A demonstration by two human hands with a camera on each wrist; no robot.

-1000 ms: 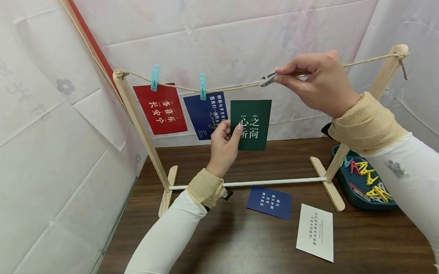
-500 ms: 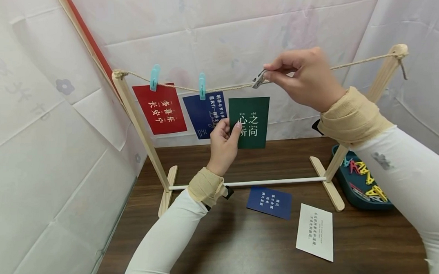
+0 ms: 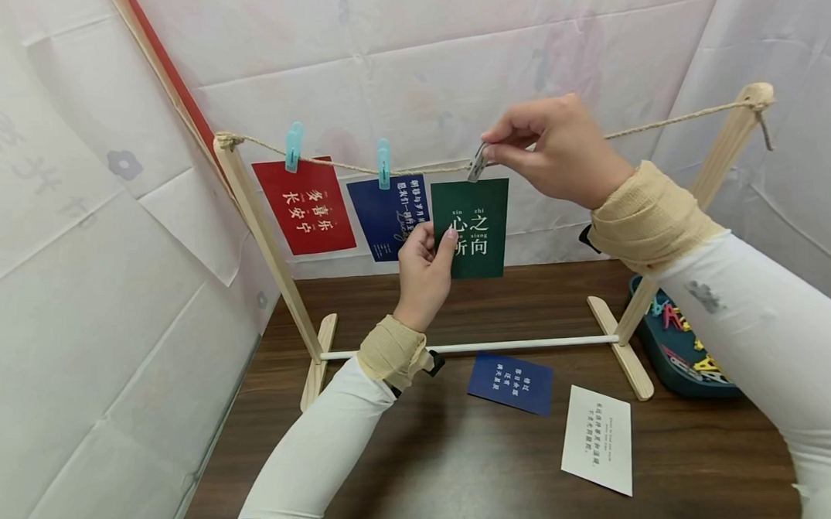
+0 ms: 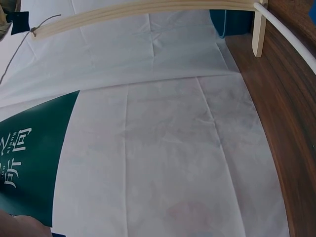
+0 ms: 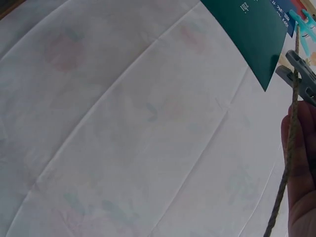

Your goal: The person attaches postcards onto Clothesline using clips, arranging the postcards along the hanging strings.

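Note:
My left hand (image 3: 423, 271) pinches a green card (image 3: 482, 229) with white characters by its left edge, just below the rope (image 3: 432, 169). My right hand (image 3: 557, 149) squeezes a grey clothespin (image 3: 477, 164) between thumb and fingers at the rope, above the card's top edge. In the right wrist view the clothespin (image 5: 302, 74) has its jaws spread beside the rope, a little apart from the green card (image 5: 252, 34). To the left, a red card (image 3: 303, 206) and a blue card (image 3: 386, 218) hang from light blue clothespins (image 3: 383, 164).
The rope spans a wooden frame with a left post (image 3: 269, 250), a right post (image 3: 714, 165) and a white bottom rod (image 3: 524, 344). A blue card (image 3: 510, 383) and a white card (image 3: 596, 441) lie on the table. A dark tray (image 3: 693, 387) of clothespins stands at right.
My right hand has moved left along the rope, and the clothespin has tilted from nearly level to pointing downward. The left hand has raised the green card slightly toward the rope.

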